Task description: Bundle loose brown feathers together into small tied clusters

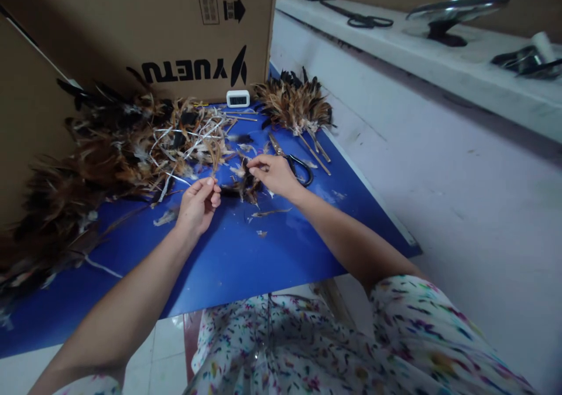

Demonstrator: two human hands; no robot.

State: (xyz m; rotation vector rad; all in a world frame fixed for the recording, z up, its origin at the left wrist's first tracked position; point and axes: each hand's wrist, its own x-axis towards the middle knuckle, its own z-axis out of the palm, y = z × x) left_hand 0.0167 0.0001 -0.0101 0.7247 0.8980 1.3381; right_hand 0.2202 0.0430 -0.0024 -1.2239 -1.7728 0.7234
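My left hand is closed in a pinch, and a thin tan feather rises from its fingertips. Close by on the right, my right hand has its thumb and fingertips together above a small heap of dark brown feathers. What those fingertips hold, if anything, is too small to make out. Black-handled scissors lie partly under my right hand, blades pointing away. A large pile of brown and black feathers spreads along the left, with white ties tangled in it.
Feather bundles on sticks lie at the back right of the blue table. A small white digital clock stands against a cardboard box. Along the right wall, a ledge carries more scissors and a round stand-mounted object.
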